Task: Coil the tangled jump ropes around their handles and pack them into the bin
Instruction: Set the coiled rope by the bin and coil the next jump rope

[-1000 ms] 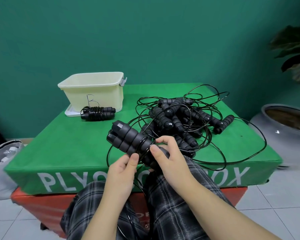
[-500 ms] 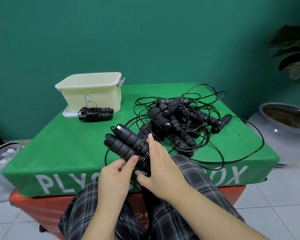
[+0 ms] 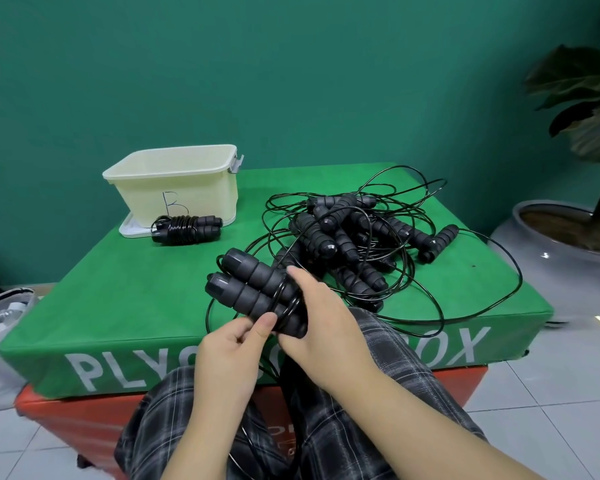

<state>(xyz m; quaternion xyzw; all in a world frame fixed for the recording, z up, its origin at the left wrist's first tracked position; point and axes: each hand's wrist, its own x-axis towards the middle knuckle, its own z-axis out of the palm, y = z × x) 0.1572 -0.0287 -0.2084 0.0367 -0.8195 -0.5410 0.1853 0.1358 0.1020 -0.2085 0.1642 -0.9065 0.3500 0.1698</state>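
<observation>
Black ropes (image 3: 347, 237), cream bin (image 3: 177, 188), green box (image 3: 125, 292)

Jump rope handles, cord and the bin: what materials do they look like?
Black ribbed jump rope handles: likely matte foam sleeves with harder plastic end caps, which catch a dull sheen. Thin black cord: glossy, holds springy loops, probably plastic-coated. Cream rectangular bin: looks like moulded plastic, with a faintly textured wall and a clip latch.

A green-covered bench (image 3: 125, 306) carries a cream bin (image 3: 177, 188) on its lid at far left, one coiled jump rope (image 3: 186, 229) just in front, and a tangled rope pile (image 3: 354, 237) to the right.
</observation>
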